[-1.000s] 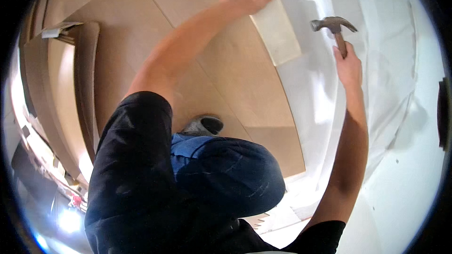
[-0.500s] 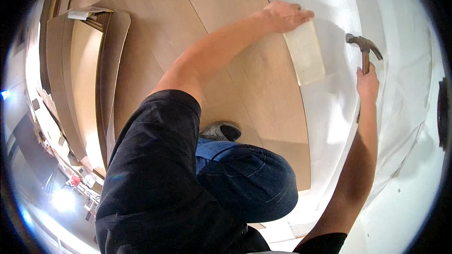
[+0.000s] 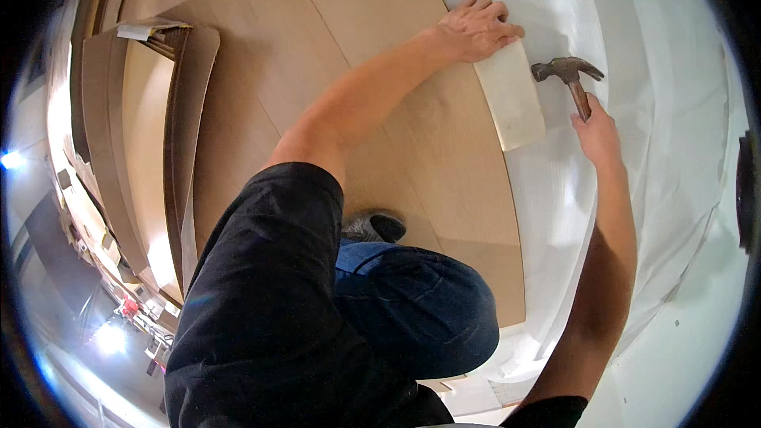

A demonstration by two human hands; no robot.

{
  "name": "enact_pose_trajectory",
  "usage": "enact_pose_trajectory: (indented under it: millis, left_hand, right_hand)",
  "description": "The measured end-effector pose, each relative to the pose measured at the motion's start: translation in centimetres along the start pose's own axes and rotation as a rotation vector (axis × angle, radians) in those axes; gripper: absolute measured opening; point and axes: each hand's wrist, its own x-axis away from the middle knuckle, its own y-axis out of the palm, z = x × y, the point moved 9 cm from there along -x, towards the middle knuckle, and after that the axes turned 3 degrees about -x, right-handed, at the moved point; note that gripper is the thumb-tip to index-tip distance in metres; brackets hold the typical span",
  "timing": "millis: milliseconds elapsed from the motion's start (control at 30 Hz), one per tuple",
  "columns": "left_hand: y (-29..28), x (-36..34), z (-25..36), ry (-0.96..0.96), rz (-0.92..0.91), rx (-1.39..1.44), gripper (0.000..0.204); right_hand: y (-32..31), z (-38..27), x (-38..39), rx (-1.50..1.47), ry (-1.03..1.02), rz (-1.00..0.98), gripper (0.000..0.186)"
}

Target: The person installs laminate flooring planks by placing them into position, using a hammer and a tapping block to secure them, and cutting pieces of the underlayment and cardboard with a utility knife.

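My right hand is closed round the wooden handle of a claw hammer. The hammer's dark striking face is close to the right edge of a pale cream flat block; a small gap seems to separate them. My left hand grips the block's far end, fingers bent over it, though the fingertips are partly hidden. The block lies along the right edge of the light wood floor planks, beside a white underlay sheet.
An open cardboard box with a plank in it lies on the left. My knee and shoe rest over the planks. White sheeting rises toward the wall at the right.
My right hand has swung the hammer leftward, bringing its head from well off to close beside the block. My left hand stays on the block, with its fingers slightly shifted.
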Motion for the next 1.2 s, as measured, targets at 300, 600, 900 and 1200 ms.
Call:
enact_pose_trajectory:
  millis: [300,600,900,1200]
  left_hand:
    - [-0.1,-0.4,0.7,-0.001,-0.002,-0.001,0.034]
    - [0.6,0.1,0.4,0.024,0.037,-0.009,0.033]
    - [2.0,0.3,1.8,0.137,0.105,-0.062,0.048]
    - [12.9,9.0,29.6,0.430,-0.219,0.114,0.074]
  right_hand:
    - [-0.2,4.4,-2.8,-0.132,0.121,0.171,0.048]
    - [1.7,1.2,-1.8,-0.106,-0.054,0.101,0.053]
    - [7.7,11.2,15.4,-0.558,0.118,0.304,0.028]
    - [11.1,29.9,28.5,0.141,0.329,-0.032,0.021]
